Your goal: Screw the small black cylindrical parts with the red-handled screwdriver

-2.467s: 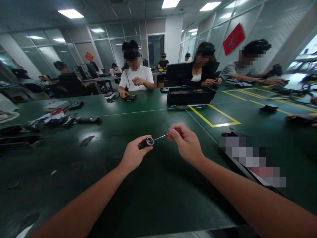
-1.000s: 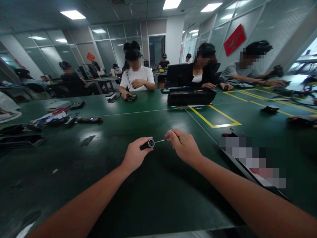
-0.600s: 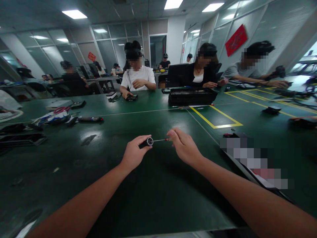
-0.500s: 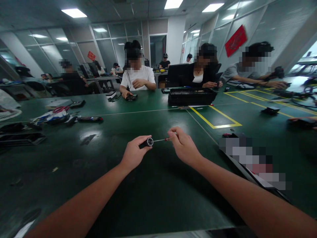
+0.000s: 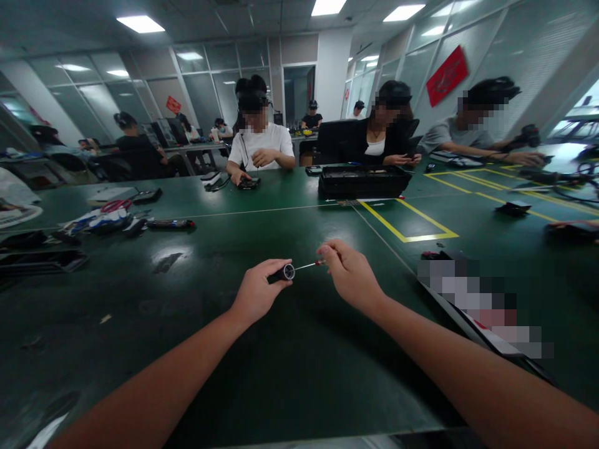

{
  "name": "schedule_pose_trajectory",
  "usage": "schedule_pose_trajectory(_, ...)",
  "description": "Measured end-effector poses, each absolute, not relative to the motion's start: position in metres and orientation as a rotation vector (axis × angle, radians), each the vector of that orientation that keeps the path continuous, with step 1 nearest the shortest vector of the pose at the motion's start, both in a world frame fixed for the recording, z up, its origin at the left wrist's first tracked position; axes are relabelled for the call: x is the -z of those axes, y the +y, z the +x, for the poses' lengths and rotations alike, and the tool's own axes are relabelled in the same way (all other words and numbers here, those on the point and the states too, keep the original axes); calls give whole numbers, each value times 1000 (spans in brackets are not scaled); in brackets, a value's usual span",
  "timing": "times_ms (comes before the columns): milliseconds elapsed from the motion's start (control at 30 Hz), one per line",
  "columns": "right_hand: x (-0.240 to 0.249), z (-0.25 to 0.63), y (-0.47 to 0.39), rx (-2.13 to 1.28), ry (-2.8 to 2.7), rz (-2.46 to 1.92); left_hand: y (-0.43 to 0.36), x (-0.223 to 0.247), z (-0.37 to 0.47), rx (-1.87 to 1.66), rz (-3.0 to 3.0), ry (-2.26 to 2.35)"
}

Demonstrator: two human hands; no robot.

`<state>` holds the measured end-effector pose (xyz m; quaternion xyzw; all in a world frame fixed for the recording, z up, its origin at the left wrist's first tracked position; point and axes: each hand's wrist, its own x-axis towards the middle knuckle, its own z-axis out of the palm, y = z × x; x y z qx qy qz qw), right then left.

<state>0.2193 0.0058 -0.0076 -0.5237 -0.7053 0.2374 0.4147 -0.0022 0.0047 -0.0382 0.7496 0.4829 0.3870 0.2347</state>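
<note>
My left hand (image 5: 259,290) is closed round a short black cylinder (image 5: 283,273) with a pale ring at its open end, which faces right. What kind of part it is I cannot make out. My right hand (image 5: 350,268) pinches the red handle of a thin screwdriver (image 5: 309,265), most of the handle being hidden by the fingers. Its metal shaft points left and slightly down, with the tip at the ringed end of the cylinder. Whether the tip goes inside is too small to tell. Both hands are above the green table (image 5: 281,355).
On the left lie a dark pen-like tool (image 5: 171,224), a cluttered pile (image 5: 105,218) and a black tray (image 5: 42,262). A long black box (image 5: 364,181) stands ahead. Papers (image 5: 477,305) lie at right. Several people sit across the table, one in a white shirt (image 5: 262,146).
My left hand has shifted slightly right and down with the cylinder, closer to my right hand. The screwdriver now slants more, its tip lower than before.
</note>
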Motion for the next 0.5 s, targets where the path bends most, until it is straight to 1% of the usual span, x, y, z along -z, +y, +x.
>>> schedule_pose_trajectory(167, 6, 218, 0, -670, -1802, -1124, 7, 40, -3, -1077, 2048, 1339)
schedule_pose_trajectory(300, 2, 218, -2, -670, -1809, -1223, 8, 40, -3, -1069, 2043, 1349)
schedule_pose_trajectory(367, 3, 218, 0, -691, -1760, -1230, 7, 39, -2, -1071, 2047, 1341)
schedule_pose_trajectory(500, 13, 216, 6, -850, -1577, -1080, 6, 36, -3, -1081, 2037, 1363)
